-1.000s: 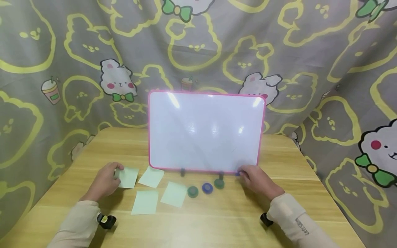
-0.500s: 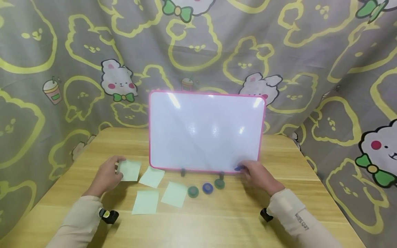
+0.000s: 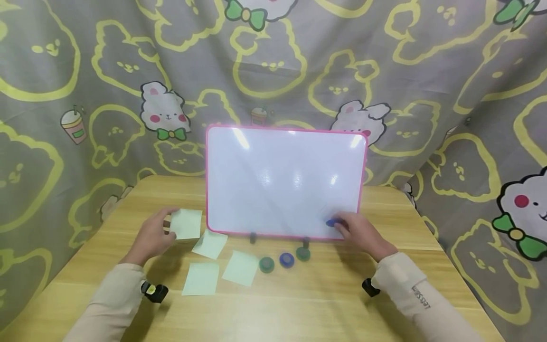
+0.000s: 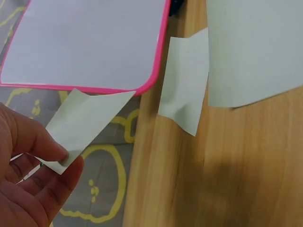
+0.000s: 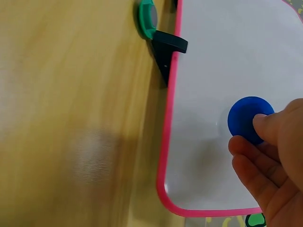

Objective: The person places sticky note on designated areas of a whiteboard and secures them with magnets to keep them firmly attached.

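Observation:
A pale green sticky note (image 4: pixel 87 120) is pinched at its corner between thumb and fingers of my left hand (image 3: pixel 153 236), raised off the table by the lower left of the whiteboard. The whiteboard (image 3: pixel 282 180) has a pink frame and stands upright. My right hand (image 3: pixel 363 233) pinches a round blue magnet (image 5: pixel 247 118) in front of the board's lower right part. Three more sticky notes lie on the table: one beside the board (image 3: pixel 210 243), a front note (image 3: pixel 201 279) and a right-hand note (image 3: pixel 240 268).
Between the hands lie a green magnet (image 3: pixel 267 264), a blue magnet (image 3: pixel 287 260) and another green magnet (image 3: pixel 303 253). Black stand feet (image 5: pixel 165 49) hold the board's lower edge. A patterned curtain (image 3: pixel 273 61) hangs behind the wooden table (image 3: pixel 273 313).
My left hand has lifted the sticky note up and rightward toward the board. My right hand has raised the blue magnet from near the board's lower edge to in front of its surface.

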Demonstrator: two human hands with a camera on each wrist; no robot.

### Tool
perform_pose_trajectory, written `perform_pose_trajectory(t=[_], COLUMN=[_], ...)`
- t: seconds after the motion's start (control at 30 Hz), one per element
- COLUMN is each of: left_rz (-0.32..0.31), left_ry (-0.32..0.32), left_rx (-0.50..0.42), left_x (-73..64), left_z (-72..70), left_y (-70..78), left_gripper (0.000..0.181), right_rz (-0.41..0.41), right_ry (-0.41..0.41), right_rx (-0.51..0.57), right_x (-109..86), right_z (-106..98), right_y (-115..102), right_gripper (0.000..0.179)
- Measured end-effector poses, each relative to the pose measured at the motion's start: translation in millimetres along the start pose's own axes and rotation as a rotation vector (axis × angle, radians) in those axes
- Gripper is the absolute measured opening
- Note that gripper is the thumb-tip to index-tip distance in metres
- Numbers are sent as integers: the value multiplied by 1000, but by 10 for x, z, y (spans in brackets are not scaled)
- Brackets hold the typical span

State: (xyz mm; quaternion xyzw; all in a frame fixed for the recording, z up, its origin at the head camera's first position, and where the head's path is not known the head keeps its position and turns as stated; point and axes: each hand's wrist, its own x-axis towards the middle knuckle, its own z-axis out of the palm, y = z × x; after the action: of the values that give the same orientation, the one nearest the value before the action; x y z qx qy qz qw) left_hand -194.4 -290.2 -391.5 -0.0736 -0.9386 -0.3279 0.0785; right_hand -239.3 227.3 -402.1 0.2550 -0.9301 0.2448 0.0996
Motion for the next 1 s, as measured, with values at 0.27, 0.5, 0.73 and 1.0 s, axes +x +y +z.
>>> perform_pose_trajectory(t=[0.27,0.5,0.73,1.0], left_rz=[50,72,111,129], left_ry=[8,26,52,48], left_rx=[-34,-42,-57,-64], left_x=[71,129,175,209], left_z=[35,63,58,50], left_y=[53,120,250,339], left_gripper=[65,63,61,61], right_rz=[6,0,20,-47], right_ry=[26,30,10,59], right_rx=[-5,10,13,11], right_x=[100,170,228,292], right_z=[-76,-85,-99,-99], right_y=[-40,-83,-142,-195], right_gripper=[7,8,10,7])
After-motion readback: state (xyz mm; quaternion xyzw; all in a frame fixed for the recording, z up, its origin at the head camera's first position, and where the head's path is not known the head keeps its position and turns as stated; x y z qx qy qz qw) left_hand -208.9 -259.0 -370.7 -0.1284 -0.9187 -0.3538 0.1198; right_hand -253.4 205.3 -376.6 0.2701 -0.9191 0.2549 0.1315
